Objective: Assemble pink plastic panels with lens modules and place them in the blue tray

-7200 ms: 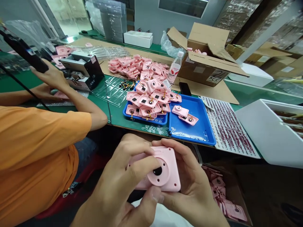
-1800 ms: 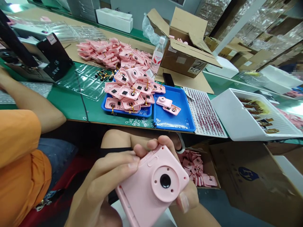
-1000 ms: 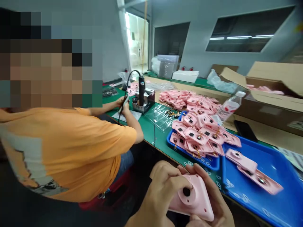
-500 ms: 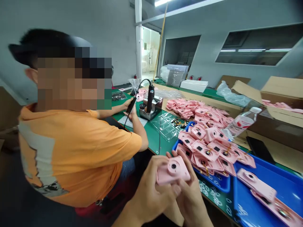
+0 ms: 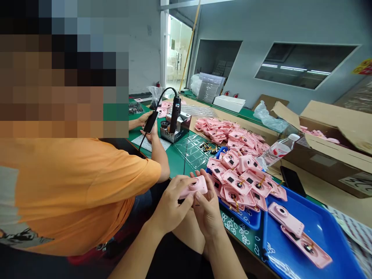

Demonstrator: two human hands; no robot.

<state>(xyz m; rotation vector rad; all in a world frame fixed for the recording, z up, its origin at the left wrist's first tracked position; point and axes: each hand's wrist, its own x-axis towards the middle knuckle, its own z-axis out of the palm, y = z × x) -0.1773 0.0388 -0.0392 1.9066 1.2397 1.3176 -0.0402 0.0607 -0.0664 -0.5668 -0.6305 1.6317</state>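
Observation:
Both my hands hold one pink toy camera (image 5: 194, 186) out in front of me, just short of the green bench edge. My left hand (image 5: 170, 205) wraps its left side with the thumb on the body. My right hand (image 5: 207, 207) grips it from below and the right, fingers closed round it. A blue tray (image 5: 244, 218) piled with pink camera shells lies right of my hands. A second blue tray (image 5: 319, 228) holds two pink camera pieces (image 5: 286, 219).
A person in an orange shirt (image 5: 72, 193) sits close on my left, holding a black tool (image 5: 150, 122) by a soldering stand (image 5: 175, 126). A heap of pink shells (image 5: 226, 133), a water bottle (image 5: 274, 153), a black phone (image 5: 292, 181) and an open cardboard box (image 5: 328, 155) crowd the bench.
My view swung left and up from my lap to the bench and my neighbour. The camera in my hands moved away from me, out toward the bench edge.

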